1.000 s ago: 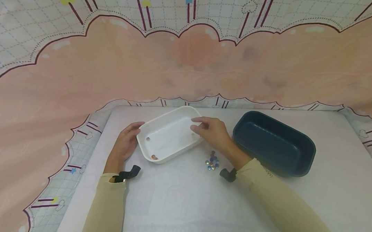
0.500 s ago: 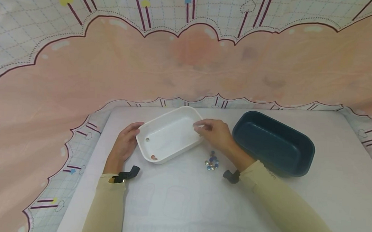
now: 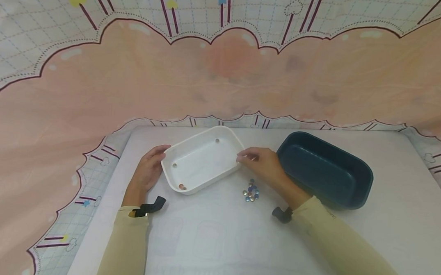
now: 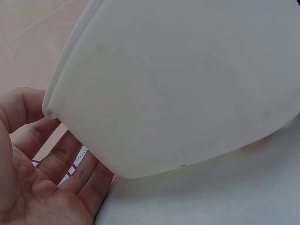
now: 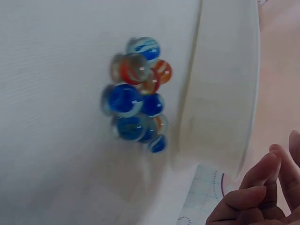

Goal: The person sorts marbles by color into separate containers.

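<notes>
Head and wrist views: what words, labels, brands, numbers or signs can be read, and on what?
None can be read in any view.
Right sleeve: a faint mark near the cuff, too small to read.
Table: faint marks, too unclear to call lettering.
White tray, blue tray, marbles: no lettering visible.
Backdrop: drawn shapes, no words visible.

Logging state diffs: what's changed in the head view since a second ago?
Right hand moved right and slightly toward the person, from over the white tray to its right end. A marble now shows inside, near the far side. Unchanged: left hand holding the tray, marble pile, dark blue tray.
</notes>
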`<state>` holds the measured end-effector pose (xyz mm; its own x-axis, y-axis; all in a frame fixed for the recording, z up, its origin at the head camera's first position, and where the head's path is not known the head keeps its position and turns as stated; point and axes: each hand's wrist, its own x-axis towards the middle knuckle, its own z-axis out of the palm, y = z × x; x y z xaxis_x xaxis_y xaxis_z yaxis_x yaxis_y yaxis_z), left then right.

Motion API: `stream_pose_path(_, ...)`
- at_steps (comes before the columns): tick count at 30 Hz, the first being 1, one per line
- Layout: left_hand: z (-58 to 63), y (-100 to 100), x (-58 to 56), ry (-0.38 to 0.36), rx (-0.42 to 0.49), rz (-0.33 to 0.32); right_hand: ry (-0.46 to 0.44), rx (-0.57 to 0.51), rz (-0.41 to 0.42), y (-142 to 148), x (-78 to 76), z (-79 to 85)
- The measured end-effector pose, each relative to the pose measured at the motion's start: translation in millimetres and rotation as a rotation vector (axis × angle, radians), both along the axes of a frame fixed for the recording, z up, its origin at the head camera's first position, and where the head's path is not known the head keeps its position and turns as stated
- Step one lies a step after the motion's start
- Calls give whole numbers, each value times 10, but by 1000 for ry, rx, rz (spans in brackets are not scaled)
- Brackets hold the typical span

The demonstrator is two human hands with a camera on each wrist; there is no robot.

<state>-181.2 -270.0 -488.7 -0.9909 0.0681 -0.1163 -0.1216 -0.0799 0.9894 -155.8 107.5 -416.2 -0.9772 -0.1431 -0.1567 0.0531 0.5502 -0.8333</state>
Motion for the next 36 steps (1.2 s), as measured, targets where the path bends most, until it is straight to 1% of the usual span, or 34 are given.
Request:
stream_pose_path(6, 7, 0, -2, 8, 7, -8, -37, -4, 3, 67, 31, -43)
stream_pose_path(10, 16, 1, -4, 6, 11, -7, -20, 7, 20, 115, 56, -78)
stream_pose_path(13, 15, 4, -3, 5, 11, -6, -25, 17, 25, 144, 75, -106)
stream_pose_path(18, 11, 6, 3, 12, 7, -12, -86, 33, 24, 178, 114, -144)
stream_pose_path(22, 13, 3, 3, 16, 3, -13, -109, 44, 32, 208, 143, -178)
stream_pose_path(27, 16, 6, 1, 18, 3, -12, -101, 61, 50, 230, 177, -220)
stream_pose_path(32, 17, 10, 5, 26, -1, -20, -65, 55, 95, 263, 208, -270)
stream_pose_path(36, 10, 7, 3, 32, -1, -25, -49, 78, 115, 283, 216, -322)
